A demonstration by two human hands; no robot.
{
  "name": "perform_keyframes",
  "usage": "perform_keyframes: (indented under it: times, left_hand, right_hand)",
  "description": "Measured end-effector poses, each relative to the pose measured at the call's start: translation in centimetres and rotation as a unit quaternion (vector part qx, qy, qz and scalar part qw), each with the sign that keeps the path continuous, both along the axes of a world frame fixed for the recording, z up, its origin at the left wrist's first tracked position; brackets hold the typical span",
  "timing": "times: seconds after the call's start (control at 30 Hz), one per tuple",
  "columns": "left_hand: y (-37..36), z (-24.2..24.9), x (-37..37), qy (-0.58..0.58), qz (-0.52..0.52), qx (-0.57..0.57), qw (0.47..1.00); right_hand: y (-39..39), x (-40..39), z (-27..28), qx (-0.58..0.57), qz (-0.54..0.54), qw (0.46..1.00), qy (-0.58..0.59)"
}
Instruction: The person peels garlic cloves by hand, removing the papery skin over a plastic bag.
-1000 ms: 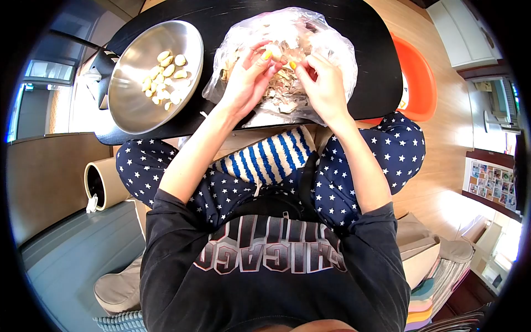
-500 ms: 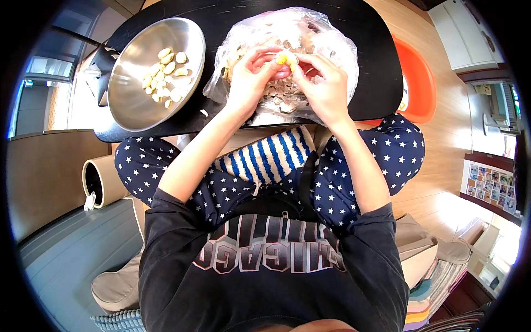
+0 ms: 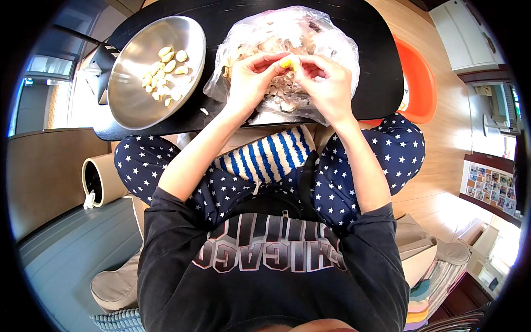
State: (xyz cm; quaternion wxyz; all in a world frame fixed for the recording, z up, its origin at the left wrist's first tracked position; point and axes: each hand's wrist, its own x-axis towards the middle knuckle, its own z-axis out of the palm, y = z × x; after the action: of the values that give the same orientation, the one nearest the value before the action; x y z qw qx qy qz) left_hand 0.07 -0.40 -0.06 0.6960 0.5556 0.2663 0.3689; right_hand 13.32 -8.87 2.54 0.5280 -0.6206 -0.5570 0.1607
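Over a clear plastic bag (image 3: 337, 47) full of pale, papery skins, my left hand (image 3: 251, 77) and my right hand (image 3: 326, 80) meet fingertip to fingertip. Both are closed in a pinch around something small and pale, mostly covered by the fingers; what it is cannot be made out. Bright yellow shows at the thumb tips. To the left, a steel bowl (image 3: 130, 94) holds several pale peeled cloves (image 3: 160, 72), grouped toward its right side.
The black table (image 3: 379, 66) has a curved edge close to my knees. An orange tub (image 3: 420, 83) stands at its right. A striped blue and cream cloth (image 3: 265, 157) lies on my lap. A small white scrap (image 3: 204, 111) lies near the bowl.
My fingertips have drawn closer together, and less of the pale piece between them shows. My left fingers have shifted slightly. The bowl and its cloves look the same.
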Motion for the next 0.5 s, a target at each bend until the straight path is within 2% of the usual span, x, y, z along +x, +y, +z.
perform_keyframes:
  times: [0.2,0.37,0.5]
  left_hand:
    - [-0.05,0.00,-0.06,0.034,0.000,0.051,0.998]
    - [-0.22,0.37,0.02,-0.008,-0.010,0.006,1.000]
    - [0.37,0.02,-0.12,-0.013,-0.008,-0.002,1.000]
  right_hand:
    - [-0.13,-0.07,0.05,0.009,0.003,1.000,0.015]
    - [-0.18,0.25,-0.08,-0.002,-0.023,0.999,0.031]
    - [0.06,0.72,-0.51,-0.012,-0.002,0.999,0.051]
